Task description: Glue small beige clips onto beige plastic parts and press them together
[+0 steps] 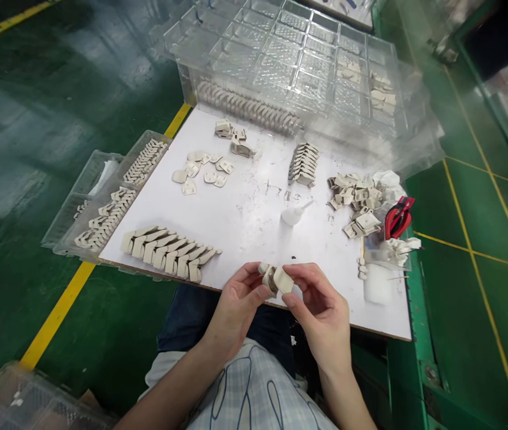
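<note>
Above the front edge of the white board (245, 209), my left hand (242, 301) pinches a small beige plastic part (269, 278) between thumb and fingers. My right hand (319, 304) grips a beige cover piece (283, 279) that meets this part on its right side. Whether the two are joined I cannot tell. Beyond my hands stands a small white squeeze bottle (293, 215) with a thin, slanted nozzle. A row of beige bent parts (167, 251) lies to the left of my hands.
Loose flat covers (189, 170) lie at the board's left, and a stacked row (304, 164) farther back. A pile of beige parts (356, 200), red-handled pliers (398, 218) and a white roll (378, 284) are at right. Clear compartment trays (290, 54) stand behind; another tray (115, 197) adjoins the left edge.
</note>
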Demonstrator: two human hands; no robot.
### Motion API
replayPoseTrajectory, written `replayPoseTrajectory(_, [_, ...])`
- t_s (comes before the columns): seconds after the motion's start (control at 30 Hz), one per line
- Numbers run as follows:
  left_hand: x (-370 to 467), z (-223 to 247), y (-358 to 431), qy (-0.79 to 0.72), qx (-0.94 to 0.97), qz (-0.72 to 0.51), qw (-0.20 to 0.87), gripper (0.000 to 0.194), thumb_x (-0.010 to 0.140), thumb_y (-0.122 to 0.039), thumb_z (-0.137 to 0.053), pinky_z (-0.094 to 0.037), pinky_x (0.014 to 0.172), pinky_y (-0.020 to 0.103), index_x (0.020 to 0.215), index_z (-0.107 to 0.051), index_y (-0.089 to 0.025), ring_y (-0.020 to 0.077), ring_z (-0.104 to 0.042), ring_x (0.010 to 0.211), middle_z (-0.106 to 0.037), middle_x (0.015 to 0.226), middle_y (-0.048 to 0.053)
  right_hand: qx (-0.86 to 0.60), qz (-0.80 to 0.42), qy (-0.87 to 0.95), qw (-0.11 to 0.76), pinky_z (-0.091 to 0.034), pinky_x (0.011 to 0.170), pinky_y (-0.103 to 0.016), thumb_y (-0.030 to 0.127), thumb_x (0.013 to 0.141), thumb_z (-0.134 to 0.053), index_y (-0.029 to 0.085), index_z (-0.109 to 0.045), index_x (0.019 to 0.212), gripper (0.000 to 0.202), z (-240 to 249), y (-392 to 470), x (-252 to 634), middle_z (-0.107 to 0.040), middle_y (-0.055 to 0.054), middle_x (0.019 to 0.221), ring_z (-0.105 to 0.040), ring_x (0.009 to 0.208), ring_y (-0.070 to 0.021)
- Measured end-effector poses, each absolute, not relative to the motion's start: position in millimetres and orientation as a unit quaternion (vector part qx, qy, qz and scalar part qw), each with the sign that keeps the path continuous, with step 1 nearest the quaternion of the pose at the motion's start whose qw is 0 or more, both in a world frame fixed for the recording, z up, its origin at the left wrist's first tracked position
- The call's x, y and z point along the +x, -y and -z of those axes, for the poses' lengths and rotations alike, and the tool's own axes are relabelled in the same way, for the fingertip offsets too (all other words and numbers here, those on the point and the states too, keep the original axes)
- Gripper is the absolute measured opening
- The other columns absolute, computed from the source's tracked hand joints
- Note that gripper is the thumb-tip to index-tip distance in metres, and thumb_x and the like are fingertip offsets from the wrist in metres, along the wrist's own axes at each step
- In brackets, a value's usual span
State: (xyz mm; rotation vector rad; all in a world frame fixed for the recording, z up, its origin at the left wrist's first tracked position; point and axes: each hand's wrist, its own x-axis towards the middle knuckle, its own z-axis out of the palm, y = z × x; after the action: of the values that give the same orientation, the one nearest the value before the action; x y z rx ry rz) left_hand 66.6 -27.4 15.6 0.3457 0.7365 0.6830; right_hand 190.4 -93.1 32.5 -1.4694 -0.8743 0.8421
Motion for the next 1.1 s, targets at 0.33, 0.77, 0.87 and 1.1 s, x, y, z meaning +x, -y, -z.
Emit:
replayPoseTrajectory(0.33, [67.6,-17.4,27.0,-0.334,0.165,-0.33,0.868,0.037,0.064,-0.037,-0.093,-0.045,0.093,0.033,0.089,-0.071,-0.021,0.02,-0.063,0.096,-0.071,0.09,0.001,-0.618,-0.359,0.389,0.582,-0.049,0.083,-0.028,0.028,0.087,-0.075,0.034,-0.073,0.11,0.024,-29.5,89.0,184.7,-0.059,-0.001,0.099,-0.056,0.095,-0.016])
replayPoseTrajectory(0.77, [68.4,-17.0,27.2,-0.315,0.177,-0.324,0.874,0.035,0.068,-0.04,-0.091,-0.049,0.101,0.038,0.09,-0.071,-0.021,0.0228,-0.069,0.101,-0.075,0.09,0.003,-0.64,-0.331,0.421,0.55,-0.05,0.083,-0.027,0.028,0.089,-0.074,0.036,-0.071,0.112,0.025,-28.4,89.1,186.1,-0.057,0.0,0.098,-0.055,0.094,-0.0151])
replayPoseTrajectory(0.87, [68.3,-15.9,27.3,-0.32,0.186,-0.324,0.871,0.037,0.067,-0.042,-0.091,-0.051,0.097,0.034,0.09,-0.073,-0.021,0.0214,-0.069,0.099,-0.075,0.089,0.002,-0.646,-0.31,0.431,0.549,-0.05,0.082,-0.028,0.028,0.088,-0.075,0.035,-0.07,0.112,0.025,-27.0,89.2,185.5,-0.058,0.0,0.097,-0.056,0.093,-0.0152])
replayPoseTrajectory(1.1, [59.9,-9.0,24.6,-0.367,0.262,-0.3,0.841,0.036,0.07,-0.044,-0.089,-0.053,0.082,0.026,0.09,-0.072,-0.02,0.0163,-0.068,0.088,-0.075,0.084,0.0,-0.678,-0.211,0.471,0.523,-0.051,0.078,-0.03,0.023,0.084,-0.079,0.032,-0.07,0.11,0.029,-19.4,94.1,185.1,-0.06,-0.001,0.097,-0.058,0.093,-0.0175])
